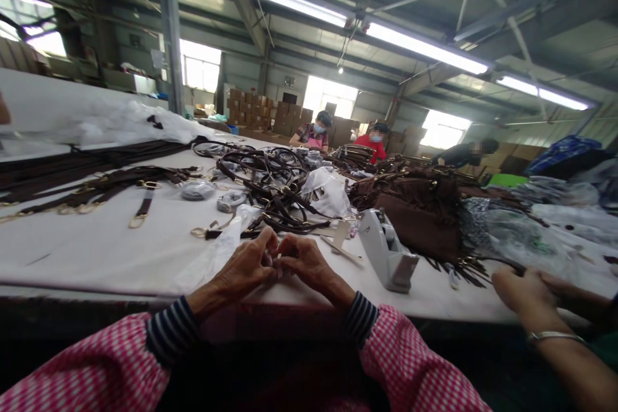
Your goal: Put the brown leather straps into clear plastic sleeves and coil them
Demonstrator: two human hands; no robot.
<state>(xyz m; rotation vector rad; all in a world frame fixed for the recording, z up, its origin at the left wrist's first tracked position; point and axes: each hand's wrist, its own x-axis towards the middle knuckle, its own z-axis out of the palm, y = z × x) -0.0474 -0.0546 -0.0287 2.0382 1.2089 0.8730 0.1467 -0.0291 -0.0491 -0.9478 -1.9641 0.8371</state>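
Observation:
Close together at the table's near edge, my left hand [244, 264] and my right hand [309, 261] meet with fingers curled and pinched. Something small and pale seems to be between the fingertips, but the fingers cover most of it. A sheet of clear plastic film [217, 254] lies beside and behind my left hand. Just beyond both hands is a tangle of dark brown straps [284, 190] with metal buckles. To the right of my right hand stands a grey tape dispenser [386, 251], with a flat beige strip [342, 250] lying between them.
Dark brown fringed bags [415, 206] are heaped at the right. Long brown straps [96, 164] lie at the left near plastic-wrapped coils [197, 190]. A co-worker's hands [526, 293] work close by on the right. Other people sit across the white table [120, 251].

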